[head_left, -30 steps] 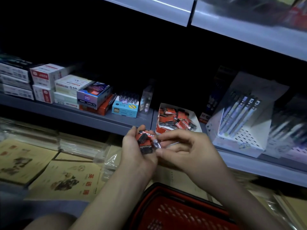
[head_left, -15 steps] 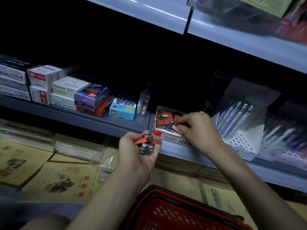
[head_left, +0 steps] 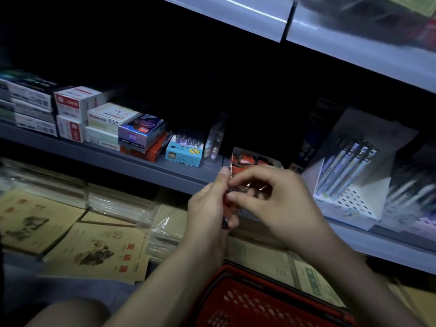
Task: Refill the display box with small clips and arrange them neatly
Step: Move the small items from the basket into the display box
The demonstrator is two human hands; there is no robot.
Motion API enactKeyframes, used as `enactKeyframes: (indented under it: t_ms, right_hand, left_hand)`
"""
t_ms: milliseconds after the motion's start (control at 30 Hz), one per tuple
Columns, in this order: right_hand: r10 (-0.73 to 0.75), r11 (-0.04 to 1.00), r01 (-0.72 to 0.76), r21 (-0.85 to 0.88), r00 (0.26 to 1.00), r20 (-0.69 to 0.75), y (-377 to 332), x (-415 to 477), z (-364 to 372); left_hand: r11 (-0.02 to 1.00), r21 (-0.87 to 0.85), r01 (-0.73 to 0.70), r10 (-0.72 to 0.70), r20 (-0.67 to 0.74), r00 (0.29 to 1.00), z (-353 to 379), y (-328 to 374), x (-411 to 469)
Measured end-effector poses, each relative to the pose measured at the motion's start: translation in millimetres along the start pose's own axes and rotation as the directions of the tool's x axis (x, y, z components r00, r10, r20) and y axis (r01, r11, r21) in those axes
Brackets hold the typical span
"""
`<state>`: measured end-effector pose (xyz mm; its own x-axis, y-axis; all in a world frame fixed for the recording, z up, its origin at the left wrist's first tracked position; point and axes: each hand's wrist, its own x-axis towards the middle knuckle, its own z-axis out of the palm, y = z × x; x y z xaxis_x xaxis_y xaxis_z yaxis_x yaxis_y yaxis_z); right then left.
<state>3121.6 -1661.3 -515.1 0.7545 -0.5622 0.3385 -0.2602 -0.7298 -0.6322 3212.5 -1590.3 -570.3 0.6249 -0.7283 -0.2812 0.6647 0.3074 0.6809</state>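
The white display box (head_left: 236, 154) stands on the grey shelf, with several red and black small clips (head_left: 247, 160) inside it. Just in front of the box, my left hand (head_left: 207, 208) cups a small bunch of red clips (head_left: 227, 205) in its palm. My right hand (head_left: 278, 201) is beside the left one, its thumb and forefinger pinching at a clip in that bunch. Both hands hide most of the box's front.
Stacked stationery boxes (head_left: 99, 121) and a blue box (head_left: 184, 154) line the shelf to the left. A white pen display (head_left: 349, 185) stands to the right. Notebooks (head_left: 94, 251) lie on the lower level, and a red basket (head_left: 259, 303) sits under my forearms.
My right hand came back from the display box to my left hand and now pinches at the clips there. The left hand has risen slightly towards the box.
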Motion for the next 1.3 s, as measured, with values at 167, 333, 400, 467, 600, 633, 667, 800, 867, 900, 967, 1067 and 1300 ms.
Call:
enactKeyframes:
  t_ms: [167,333,400,467,600,633,667,800,867,900,967,1067,1300]
  right_hand:
    - [0.143,0.975,-0.12,0.188,0.984,-0.111,2,4,-8]
    - [0.019,0.996,-0.052,-0.077,0.924,-0.381,21,31,-18]
    - [-0.052,0.968,-0.029,-0.249,0.948,-0.313,34,42,-7]
    - [-0.041,0.95,-0.002,-0.311,0.991,-0.13,42,47,3]
    - [0.014,0.974,-0.018,-0.228,1.0,-0.022,46,49,-2]
    - [0.031,0.982,-0.044,-0.185,0.997,-0.07,45,48,-7]
    - [0.059,0.99,-0.072,-0.117,0.992,-0.111,42,47,-11]
    - [0.25,0.938,-0.247,0.242,0.968,0.021,12,32,-20]
    - [0.301,0.905,-0.334,0.265,0.941,0.157,4,27,-19]
    - [0.317,0.896,-0.36,0.26,0.928,0.194,1,25,-18]
    - [0.359,0.87,-0.403,0.282,0.912,0.196,-2,25,-18]
    - [0.392,0.853,-0.376,0.363,0.919,0.029,5,31,-25]
    - [-0.099,0.897,-0.005,-0.442,0.972,-0.212,47,52,-6]
  left_hand:
    - [0.986,-0.127,0.11,-0.104,0.049,0.993,1,1,0]
    - [0.972,-0.182,0.151,-0.15,0.016,0.989,-6,8,1]
    - [0.963,-0.215,0.162,-0.162,0.017,0.987,-8,8,4]
    - [0.957,-0.24,0.162,-0.163,0.017,0.986,-8,9,6]
    - [0.962,-0.235,0.142,-0.149,-0.012,0.989,-10,8,7]
    - [0.965,-0.227,0.135,-0.144,-0.024,0.989,-11,8,7]
    - [0.968,-0.217,0.127,-0.137,-0.031,0.99,-12,8,8]
    - [0.983,-0.165,0.08,-0.089,-0.043,0.995,-10,8,7]
    - [0.988,-0.136,0.07,-0.074,-0.021,0.997,-7,8,5]
    - [0.99,-0.122,0.071,-0.073,-0.011,0.997,-6,7,4]
    - [0.991,-0.103,0.086,-0.088,-0.02,0.996,-4,6,5]
    - [0.974,-0.181,0.136,-0.146,-0.047,0.988,-5,5,6]
    - [0.917,-0.375,0.135,-0.144,0.005,0.99,-5,14,3]
